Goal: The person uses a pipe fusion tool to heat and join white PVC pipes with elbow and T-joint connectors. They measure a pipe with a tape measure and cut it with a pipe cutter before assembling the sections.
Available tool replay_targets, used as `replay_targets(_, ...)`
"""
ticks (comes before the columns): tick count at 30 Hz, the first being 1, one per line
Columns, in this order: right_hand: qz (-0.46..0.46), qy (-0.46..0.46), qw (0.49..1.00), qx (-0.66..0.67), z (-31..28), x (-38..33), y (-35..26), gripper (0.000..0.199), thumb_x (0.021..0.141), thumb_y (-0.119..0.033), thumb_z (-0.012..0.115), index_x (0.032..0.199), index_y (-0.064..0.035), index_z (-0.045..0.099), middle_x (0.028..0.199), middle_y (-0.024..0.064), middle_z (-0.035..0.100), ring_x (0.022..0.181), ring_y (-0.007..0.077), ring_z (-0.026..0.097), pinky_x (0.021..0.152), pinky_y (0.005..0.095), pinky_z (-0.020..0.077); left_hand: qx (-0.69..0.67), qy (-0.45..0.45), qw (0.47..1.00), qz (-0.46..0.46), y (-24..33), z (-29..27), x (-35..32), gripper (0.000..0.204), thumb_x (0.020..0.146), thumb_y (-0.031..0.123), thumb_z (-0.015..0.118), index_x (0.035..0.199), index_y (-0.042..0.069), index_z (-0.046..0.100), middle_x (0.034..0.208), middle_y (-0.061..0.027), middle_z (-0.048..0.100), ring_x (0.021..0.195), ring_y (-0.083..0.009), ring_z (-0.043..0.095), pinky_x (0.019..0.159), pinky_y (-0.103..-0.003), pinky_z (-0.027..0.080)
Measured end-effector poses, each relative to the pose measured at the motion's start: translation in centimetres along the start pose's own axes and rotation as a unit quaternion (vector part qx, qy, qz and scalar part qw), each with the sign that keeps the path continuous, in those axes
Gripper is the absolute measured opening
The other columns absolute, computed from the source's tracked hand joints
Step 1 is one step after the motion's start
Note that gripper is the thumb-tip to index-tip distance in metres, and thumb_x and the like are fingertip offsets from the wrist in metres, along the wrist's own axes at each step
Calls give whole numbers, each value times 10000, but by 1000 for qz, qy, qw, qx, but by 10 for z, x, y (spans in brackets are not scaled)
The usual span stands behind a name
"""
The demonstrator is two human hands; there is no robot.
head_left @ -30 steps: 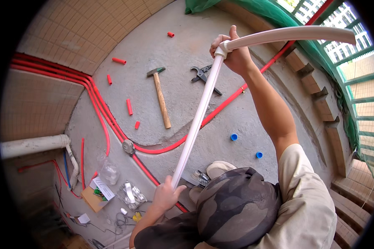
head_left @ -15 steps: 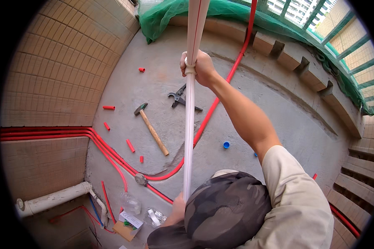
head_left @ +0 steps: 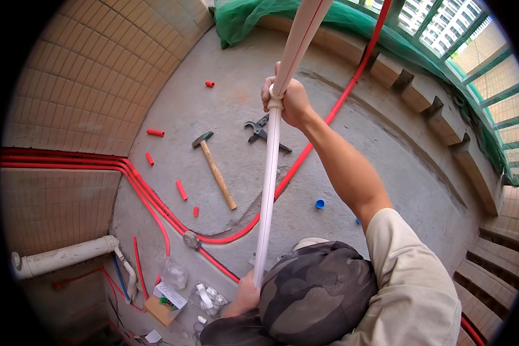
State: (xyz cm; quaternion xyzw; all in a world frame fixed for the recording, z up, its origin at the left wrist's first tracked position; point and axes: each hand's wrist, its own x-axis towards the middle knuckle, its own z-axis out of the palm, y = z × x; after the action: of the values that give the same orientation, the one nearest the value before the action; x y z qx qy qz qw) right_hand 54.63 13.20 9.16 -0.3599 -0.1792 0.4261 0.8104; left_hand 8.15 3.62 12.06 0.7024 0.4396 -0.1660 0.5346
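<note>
A long white plastic pipe (head_left: pixel 269 190) with a thin dark line rises steeply across the view. A thicker white pipe with a red line (head_left: pixel 305 43) meets it at an off-white collar (head_left: pixel 275 98). My right hand (head_left: pixel 291 101) is closed around the joint, its arm stretched far out. Low down, my left hand (head_left: pixel 248 293) grips the slim pipe's lower end, partly hidden by a rounded camouflage-cloth shape (head_left: pixel 317 291), apparently my knee. Beyond the pipe, on the concrete floor, lie a wooden-handled hammer (head_left: pixel 216 173) and a dark pipe-cutter-like tool (head_left: pixel 259 131), partly covered by the pipe.
Red conduits (head_left: pixel 340 104) run across the floor and along the tiled wall (head_left: pixel 86 75). Several short red tube pieces (head_left: pixel 181 190) and a blue cap (head_left: pixel 320 204) lie scattered. Bags of white fittings (head_left: pixel 207 297) and a cardboard box (head_left: pixel 161 308) sit lower left. Green netting (head_left: pixel 242 20) edges the far side.
The upper part of the pipe leans further right, and my right hand has shifted slightly right and lower in view. Both hands keep their grip. The whole view has turned a little.
</note>
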Motion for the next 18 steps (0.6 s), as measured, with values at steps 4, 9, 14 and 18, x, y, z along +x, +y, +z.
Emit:
replay_targets(4, -7, 7, 1000, 4, -3, -4, -4, 249, 1034, -318, 421, 849, -154, 386, 677, 122, 566, 576, 220, 551, 509, 356, 474, -12, 1, 1000, 12, -1, 2, 0, 336, 867, 234, 729, 1070, -6, 611, 908, -246, 689, 880, -392, 694, 759, -429, 523)
replay_targets(9, -11, 7, 1000, -9, -8, -7, -7, 311, 1045, -393, 432, 853, -150, 397, 673, 116, 565, 580, 217, 555, 512, 357, 480, -3, 4, 1000, 9, -11, 5, 4, 300, 880, 217, 710, 1051, -6, 606, 890, -250, 677, 860, -406, 687, 736, -438, 518)
replay_targets(14, -1, -5, 1000, -4, -10, -4, 0, 362, 1046, -427, 436, 828, -140, 411, 675, 109, 564, 587, 214, 560, 517, 354, 484, -5, 7, 1000, 4, 3, 3, 0, 274, 894, 221, 694, 1023, -4, 606, 865, -238, 668, 830, -401, 676, 726, -438, 514)
replay_targets(18, 2, -1, 1000, 2, -5, -5, 2, 372, 1047, -432, 433, 822, -137, 414, 680, 108, 564, 589, 216, 559, 523, 359, 485, 5, 17, 1000, -14, -6, 4, -1, 271, 901, 243, 690, 996, 4, 605, 838, -223, 659, 805, -392, 668, 718, -441, 510)
